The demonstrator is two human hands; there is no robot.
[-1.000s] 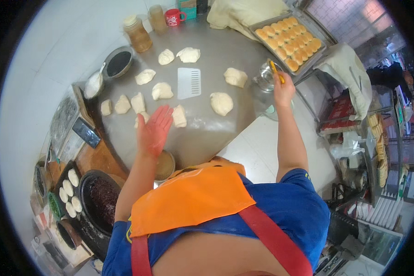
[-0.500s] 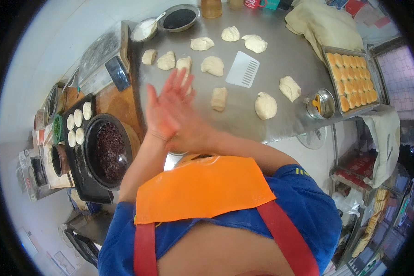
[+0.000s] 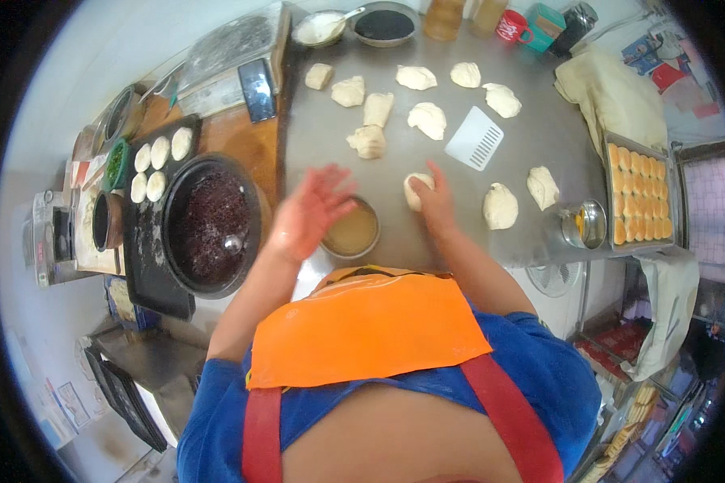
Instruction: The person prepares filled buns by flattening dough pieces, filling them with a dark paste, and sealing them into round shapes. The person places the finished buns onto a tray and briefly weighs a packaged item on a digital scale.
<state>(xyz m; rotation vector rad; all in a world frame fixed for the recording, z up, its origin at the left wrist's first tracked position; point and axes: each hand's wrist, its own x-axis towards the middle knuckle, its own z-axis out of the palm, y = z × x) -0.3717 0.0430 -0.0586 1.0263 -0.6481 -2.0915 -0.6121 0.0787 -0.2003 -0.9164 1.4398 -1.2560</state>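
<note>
At the near edge of the metal table (image 3: 475,241), the right hand (image 3: 437,201) touches a pale dough piece (image 3: 414,196), its thumb lying across the top — whether the fingers grip it, I cannot tell. To the left, the left hand (image 3: 312,211) is empty, its fingers spread, just beside a round bowl of cloudy liquid (image 3: 351,231). The touched piece lies apart from the other dough lumps (image 3: 427,120), which are scattered farther back and to the right; two at the left, one behind the other, appear to touch. Among them a white slotted scraper (image 3: 474,138) lies flat. Near the table's right edge stands a metal bowl (image 3: 593,225) with something yellow inside, and just beyond it a tray (image 3: 612,240) of golden buns in rows. On the left side — a large dark pot (image 3: 259,225) of dark red filling rests on a black tray (image 3: 149,270), near five white rounds (image 3: 159,150).
</note>
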